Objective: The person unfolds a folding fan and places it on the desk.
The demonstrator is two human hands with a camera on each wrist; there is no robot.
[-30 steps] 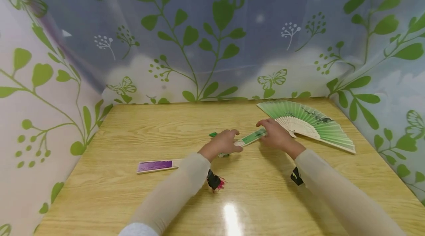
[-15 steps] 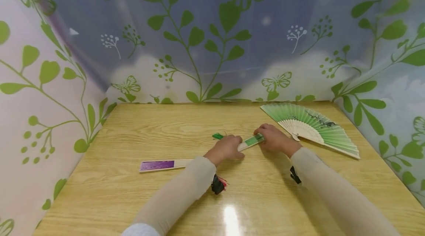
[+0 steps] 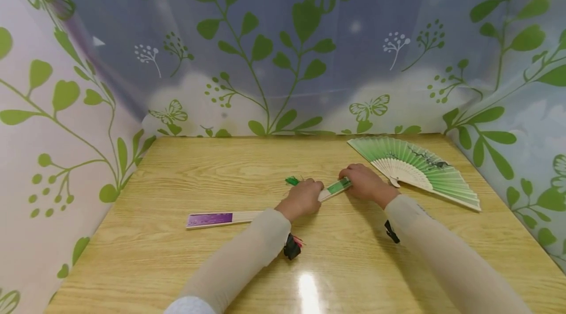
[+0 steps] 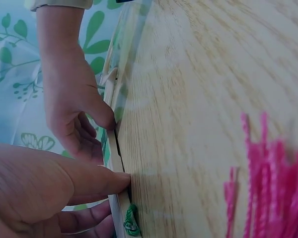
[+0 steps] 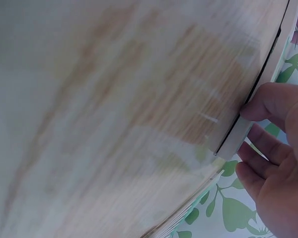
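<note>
A folded green hand fan (image 3: 336, 189) lies low over the table, slanting between both hands. My left hand (image 3: 301, 199) pinches its pale handle end between thumb and fingers; a green tassel (image 3: 292, 181) pokes out beyond that hand. At the far end my right hand (image 3: 366, 184) pinches the fan, thumb on the near side. In the right wrist view the folded fan (image 5: 234, 134) shows its narrow edge against the tabletop. A folded purple fan (image 3: 210, 219) rests to the left, its other end hidden under the left forearm.
A spread green fan (image 3: 426, 169) lies at the back right, just beyond the right hand. A pink tassel (image 4: 275, 183) is near the left wrist. Patterned cloth walls (image 3: 243, 58) enclose the wooden table (image 3: 199, 161) at the back and sides.
The view has shifted slightly. The left hand's raised thumb and fingers have closed onto the green fan, and the right hand has drawn in at its far end. The other fans stay put.
</note>
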